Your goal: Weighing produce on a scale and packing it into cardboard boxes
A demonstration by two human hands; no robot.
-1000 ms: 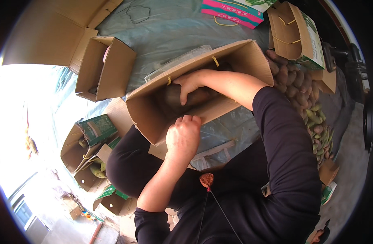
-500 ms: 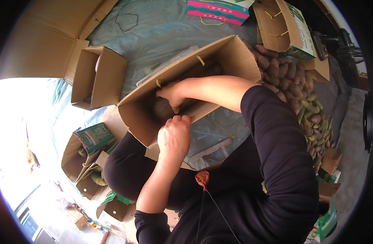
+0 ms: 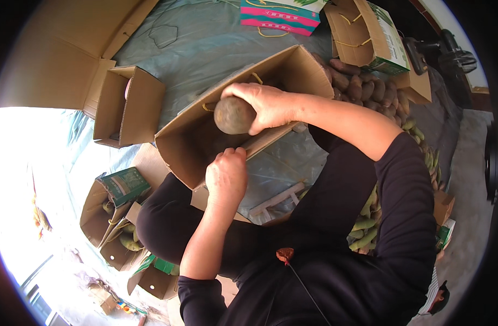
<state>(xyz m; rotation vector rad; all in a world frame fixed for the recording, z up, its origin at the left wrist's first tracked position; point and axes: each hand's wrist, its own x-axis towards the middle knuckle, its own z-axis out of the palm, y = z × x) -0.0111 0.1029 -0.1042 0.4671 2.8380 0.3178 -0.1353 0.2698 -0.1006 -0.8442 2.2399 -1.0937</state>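
A long, open cardboard box (image 3: 175, 157) with yellow cord handles stands tilted in front of me. My left hand (image 3: 227, 173) is closed on its near rim, fingertips hooked over the edge. Above the box's opening, my right hand (image 3: 265, 106) grips a thick, rounded, greenish-brown vegetable (image 3: 234, 116), seen end-on; its exact kind is unclear. Thumb and fingers wrap its two sides. The box floor below lies in shadow, and my right hand and forearm cover part of the inside.
Reddish-brown tubers (image 3: 368, 89) and long green vegetables (image 3: 363, 231) lie heaped at right. A narrow carton (image 3: 143, 106) stands left, a pink-and-teal box (image 3: 281, 19) at the back, a handled carton (image 3: 363, 41) back right. A fan (image 3: 450, 54) and another person (image 3: 438, 299) are at right.
My right hand has come up from inside the box with the rounded vegetable in it. My left hand stays on the near rim.
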